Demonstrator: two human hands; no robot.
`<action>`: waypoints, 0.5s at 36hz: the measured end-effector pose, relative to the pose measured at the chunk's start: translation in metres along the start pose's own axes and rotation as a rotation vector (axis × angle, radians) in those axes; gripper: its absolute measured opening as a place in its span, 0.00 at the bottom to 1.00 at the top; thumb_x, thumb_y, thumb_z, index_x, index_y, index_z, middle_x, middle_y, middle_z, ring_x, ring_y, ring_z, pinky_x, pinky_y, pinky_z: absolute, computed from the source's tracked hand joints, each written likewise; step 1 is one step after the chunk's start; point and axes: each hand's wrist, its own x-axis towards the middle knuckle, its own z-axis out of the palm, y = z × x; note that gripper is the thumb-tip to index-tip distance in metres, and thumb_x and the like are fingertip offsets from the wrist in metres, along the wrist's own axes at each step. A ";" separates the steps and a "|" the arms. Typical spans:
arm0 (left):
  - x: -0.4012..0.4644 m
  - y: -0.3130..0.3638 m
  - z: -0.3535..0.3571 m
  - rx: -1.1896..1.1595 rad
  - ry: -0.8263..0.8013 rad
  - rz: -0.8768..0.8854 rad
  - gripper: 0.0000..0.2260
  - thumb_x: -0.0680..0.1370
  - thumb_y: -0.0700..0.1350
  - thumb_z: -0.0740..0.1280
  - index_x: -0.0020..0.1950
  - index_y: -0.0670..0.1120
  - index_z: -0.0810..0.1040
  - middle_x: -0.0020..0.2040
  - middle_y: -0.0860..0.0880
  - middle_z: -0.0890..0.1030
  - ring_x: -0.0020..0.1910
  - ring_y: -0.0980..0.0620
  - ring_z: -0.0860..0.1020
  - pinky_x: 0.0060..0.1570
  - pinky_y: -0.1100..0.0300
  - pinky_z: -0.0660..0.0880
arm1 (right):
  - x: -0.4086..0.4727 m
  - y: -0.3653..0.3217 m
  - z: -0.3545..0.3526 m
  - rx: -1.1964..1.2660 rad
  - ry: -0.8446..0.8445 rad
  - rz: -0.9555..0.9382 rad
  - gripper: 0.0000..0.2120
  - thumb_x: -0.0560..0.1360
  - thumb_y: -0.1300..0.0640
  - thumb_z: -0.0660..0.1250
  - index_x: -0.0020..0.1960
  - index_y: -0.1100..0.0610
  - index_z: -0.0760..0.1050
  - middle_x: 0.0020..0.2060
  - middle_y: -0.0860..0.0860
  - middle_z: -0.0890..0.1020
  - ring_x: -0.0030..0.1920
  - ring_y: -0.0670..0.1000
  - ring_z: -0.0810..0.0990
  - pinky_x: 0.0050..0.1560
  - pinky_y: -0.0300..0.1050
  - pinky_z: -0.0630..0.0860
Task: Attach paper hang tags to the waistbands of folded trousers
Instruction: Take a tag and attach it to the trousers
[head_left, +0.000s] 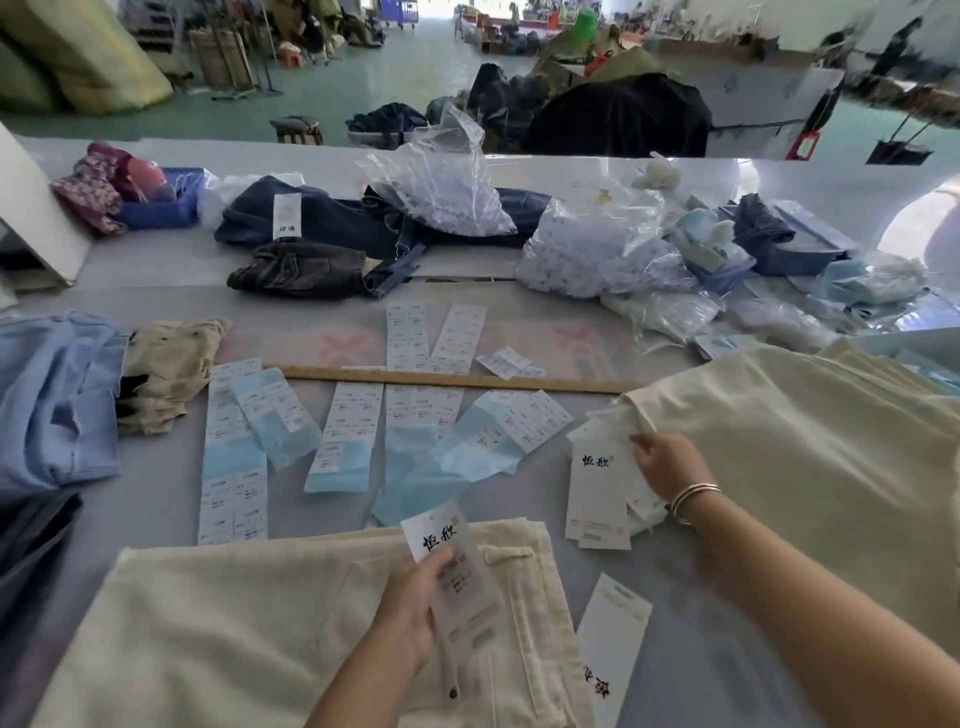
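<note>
Left hand (410, 608): at 6 o'clock, grip closed around one white hang tag (451, 564), fingers curled on its left edge, the tag held upright with black characters at its top.
Held tag position: over the cream folded trousers (249, 634) that lie at the near edge of the tabletop (685, 670), near their waistband and button.
Right hand (670, 470): at 3 o'clock, fingers curled down onto a loose stack of hang tags (597, 493); whether the grip pinches one tag, I cannot tell. Bangles circle the wrist.
Tag stack: touching the left edge of a pile of cream trousers (810, 452) at 3 o'clock.
Spare tag (613, 644): lying flat at 5 o'clock, just beside the near trousers, characters upside down.
Sticker sheets (234, 447): several strips with blue backing spread across the centre.
Wooden ruler (452, 379): lying across the tabletop just beyond the strips, towards 12 o'clock.
Blue garment (57, 400): at 9 o'clock, beside a crumpled beige one (171, 369).
Dark jeans (301, 270): at 11 o'clock.
Clear plastic bags (592, 249): heaped at 1 o'clock.
</note>
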 end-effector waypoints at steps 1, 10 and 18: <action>0.001 -0.001 0.002 -0.002 0.008 -0.001 0.03 0.78 0.37 0.66 0.49 0.40 0.79 0.40 0.41 0.82 0.39 0.42 0.79 0.43 0.51 0.76 | 0.015 0.003 -0.001 -0.058 -0.035 0.020 0.14 0.78 0.59 0.60 0.61 0.56 0.79 0.58 0.60 0.79 0.57 0.61 0.78 0.56 0.49 0.72; 0.008 0.006 0.006 0.058 0.070 0.051 0.04 0.78 0.38 0.66 0.50 0.41 0.80 0.36 0.43 0.84 0.38 0.43 0.80 0.39 0.54 0.76 | 0.082 0.004 0.024 -0.359 -0.177 0.065 0.16 0.80 0.58 0.55 0.64 0.52 0.75 0.62 0.57 0.77 0.61 0.59 0.76 0.60 0.49 0.72; 0.015 0.003 0.001 0.062 0.087 0.052 0.04 0.78 0.38 0.67 0.49 0.41 0.81 0.37 0.43 0.84 0.40 0.43 0.81 0.41 0.54 0.77 | 0.092 0.011 0.034 -0.437 -0.092 0.109 0.17 0.80 0.59 0.53 0.64 0.58 0.75 0.62 0.58 0.77 0.62 0.60 0.76 0.61 0.52 0.72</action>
